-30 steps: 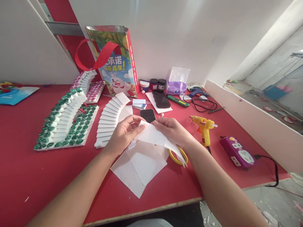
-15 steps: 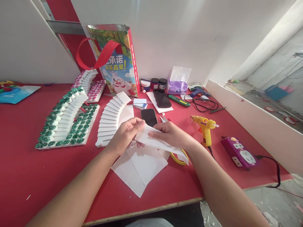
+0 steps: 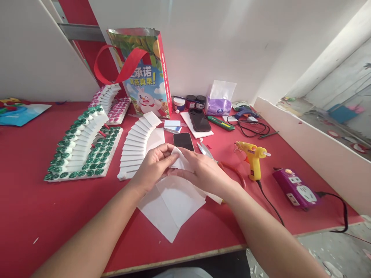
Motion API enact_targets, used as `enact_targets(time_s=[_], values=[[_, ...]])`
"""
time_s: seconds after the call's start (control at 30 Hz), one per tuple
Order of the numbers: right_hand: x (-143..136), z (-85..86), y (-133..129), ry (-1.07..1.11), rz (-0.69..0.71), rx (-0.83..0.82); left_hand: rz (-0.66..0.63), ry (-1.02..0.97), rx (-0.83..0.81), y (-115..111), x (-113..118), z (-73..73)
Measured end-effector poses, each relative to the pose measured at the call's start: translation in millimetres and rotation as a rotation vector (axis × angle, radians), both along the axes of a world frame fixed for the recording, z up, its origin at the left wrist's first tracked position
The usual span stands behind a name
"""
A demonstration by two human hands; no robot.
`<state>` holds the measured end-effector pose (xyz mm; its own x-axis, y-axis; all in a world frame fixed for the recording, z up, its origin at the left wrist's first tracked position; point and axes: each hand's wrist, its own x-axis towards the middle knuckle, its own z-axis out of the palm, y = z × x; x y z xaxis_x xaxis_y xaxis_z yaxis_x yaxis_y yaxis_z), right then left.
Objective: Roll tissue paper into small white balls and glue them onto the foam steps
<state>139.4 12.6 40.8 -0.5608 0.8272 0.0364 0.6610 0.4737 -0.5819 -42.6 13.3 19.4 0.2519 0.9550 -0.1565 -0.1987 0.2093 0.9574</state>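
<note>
A folded white tissue is held between my two hands above the red table. My left hand pinches its left end between thumb and fingers. From the right, my right hand closes over the other end, its fingers meeting near the left fingertips. Under them, flat white tissue sheets overlap with their corners toward me. Scissors with orange handles lie just beyond my right hand. Left of my hands stands a fan-like stepped white piece. A phone is right behind the fingertips.
Green-studded and pink-studded stepped pieces stand left, near a printed bag. At right are a yellow glue gun and a purple power strip with cords. A tissue pack, a black phone and paint jars sit behind.
The long tissue strip has been gathered into a small fold between the fingers. My right hand has turned over and closed in toward the left, uncovering more of the scissors.
</note>
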Motion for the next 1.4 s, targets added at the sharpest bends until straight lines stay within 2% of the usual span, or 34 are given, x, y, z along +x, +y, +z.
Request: enact_targets(time_s=[0.13, 0.2, 0.33, 0.47, 0.57, 0.67, 0.77, 0.9, 1.03, 1.17, 1.27, 1.4], values=[[3.8, -3.3, 3.1, -0.116, 0.03, 0.05, -0.013, -0.028, 0.018, 2.9, -3.3, 2.9], [6.3, -3.0, 4.4, -0.118, 0.016, 0.052, -0.047, 0.019, 0.073, 2.0, -4.2, 4.2], [8.8, -0.4, 4.5, -0.099, -0.036, 0.022, -0.092, 0.249, 0.254, -3.3, -2.7, 3.1], [11.0, 0.5, 4.9, -0.003, -0.098, -0.044, -0.055, 0.529, 0.492, -6.2, -1.0, -0.1], [13.1, 0.0, 6.8, 0.106, -0.089, -0.114, -0.046, 0.543, 0.624, -6.3, -1.0, 0.6], [14.1, -1.6, 8.3, 0.19, -0.062, -0.171, -0.04, 0.505, 0.57, -7.0, -0.7, 2.9], [13.7, -3.3, 8.6, 0.194, -0.094, -0.175, -0.014, 0.442, 0.473, -8.7, 0.5, 4.0], [15.4, -3.6, 9.5, 0.187, -0.128, -0.184, 0.012, 0.3, 0.37, -9.9, 1.5, 3.4], [22.5, -0.3, 12.8, 0.278, -0.145, -0.23, 0.026, 0.136, 0.264, -7.6, -0.7, 2.0], [28.9, 3.6, 15.8, 0.392, -0.149, -0.3, 0.1, -0.007, 0.185, -2.6, -3.2, 3.1], [32.4, 3.9, 17.3, 0.419, -0.153, -0.286, 0.16, -0.065, 0.171, 0.1, -2.7, 6.4], [36.0, 5.7, 17.1, 0.342, -0.086, -0.194, 0.185, -0.113, 0.141, 0.6, -2.2, 9.7]])
